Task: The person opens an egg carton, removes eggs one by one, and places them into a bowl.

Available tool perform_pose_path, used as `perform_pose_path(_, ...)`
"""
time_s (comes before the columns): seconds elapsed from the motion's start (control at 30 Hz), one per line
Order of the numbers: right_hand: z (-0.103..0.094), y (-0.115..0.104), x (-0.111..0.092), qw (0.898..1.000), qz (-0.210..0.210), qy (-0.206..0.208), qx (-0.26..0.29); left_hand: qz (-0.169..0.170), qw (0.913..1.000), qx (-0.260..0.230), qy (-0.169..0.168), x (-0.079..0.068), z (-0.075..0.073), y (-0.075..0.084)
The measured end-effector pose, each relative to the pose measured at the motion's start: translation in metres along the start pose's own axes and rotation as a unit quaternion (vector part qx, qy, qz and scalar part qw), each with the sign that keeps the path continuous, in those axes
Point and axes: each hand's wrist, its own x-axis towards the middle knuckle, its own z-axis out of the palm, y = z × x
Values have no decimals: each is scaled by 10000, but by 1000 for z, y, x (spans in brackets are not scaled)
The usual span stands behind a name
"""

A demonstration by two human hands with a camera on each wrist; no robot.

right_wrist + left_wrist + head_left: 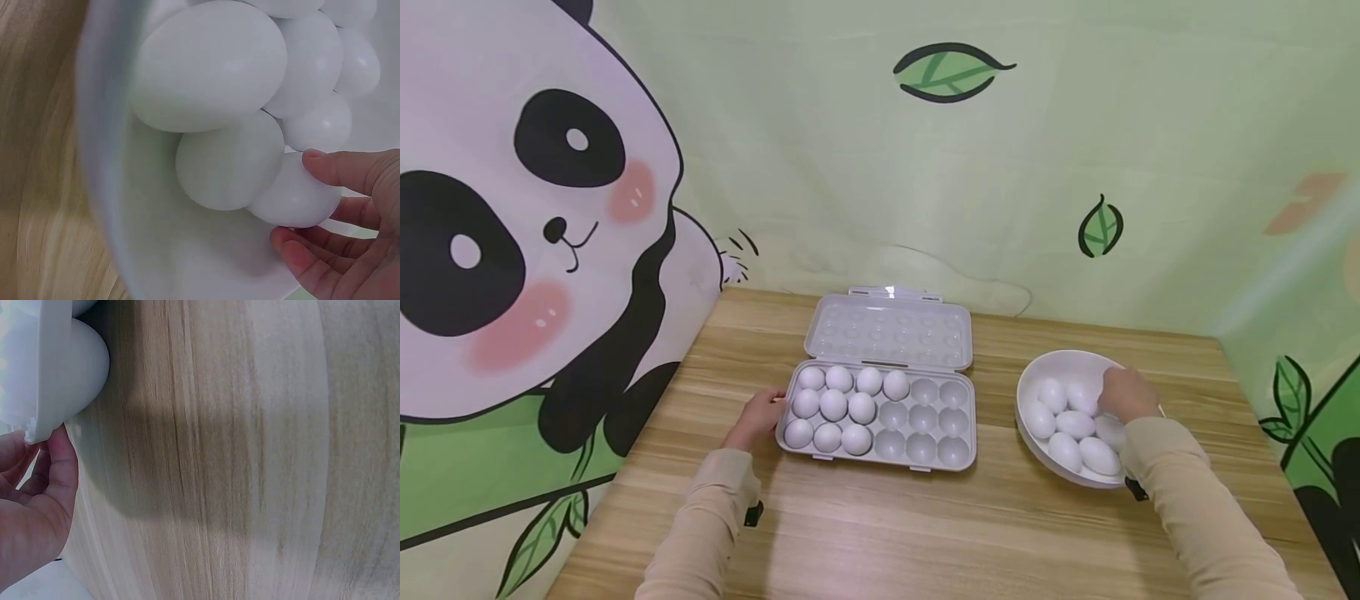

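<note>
A pale plastic egg tray [921, 467] lies with its lid [889, 331] folded back. White eggs [833, 405] fill its left-hand cups, and the cups [922, 418] to the right are bare. My left hand [763, 414] grips the tray's left edge, with thumb and fingers at the rim [45, 375] in the left wrist view. My right hand [1129, 395] reaches into a white bowl [1033, 365] of eggs. In the right wrist view, its thumb and fingers [350, 169] are around one egg [299, 197], which rests against another egg [228, 162].
Both containers stand on a wood-grain table [880, 533], the bowl to the right of the tray. A printed cloth wall [820, 150] with a panda and leaves rises behind the table and along its left side.
</note>
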Motion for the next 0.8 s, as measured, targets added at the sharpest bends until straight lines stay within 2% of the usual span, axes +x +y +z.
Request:
perform_pose_path(0.33, 1, 1, 0, 9997, -88, -178, 163, 48, 10000, 49, 13, 0, 0, -1)
perform_pose_path(0.6, 2, 2, -1, 9988, -337, -56, 342, 57, 9999, 117, 6, 0, -1, 0)
perform_pose_path(0.8, -1, 1, -2, 9987, -147, -237, 431, 48, 9999, 90, -7, -1, 0, -1)
